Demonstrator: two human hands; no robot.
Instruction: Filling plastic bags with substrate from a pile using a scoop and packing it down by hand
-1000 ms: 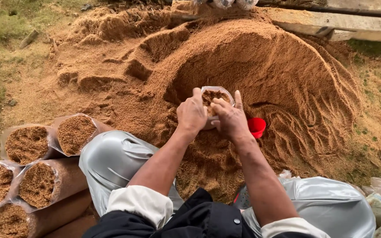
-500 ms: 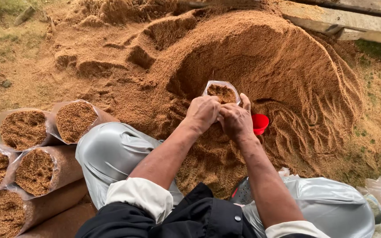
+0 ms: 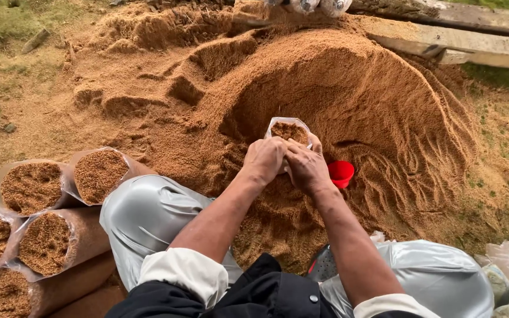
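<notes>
Head view shows the clear plastic bag (image 3: 288,131) of brown sawdust standing upright in the hollow scooped out of the sawdust heap (image 3: 349,88), its open mouth facing up and filled nearly to the rim. Compared with a second ago the bag sits in much the same spot, but both hands have closed in lower on its near side, so the work looks like packing or pressing the fill down. Left hand (image 3: 264,160) and right hand (image 3: 306,168) touch each other, fingers curled around the bag's near wall, grasping it. Both forearms reach far from the body, sleeves rolled back. A red cup (image 3: 341,173) lies just right of the hands; filled bags (image 3: 60,206) lie stacked at near left.
</notes>
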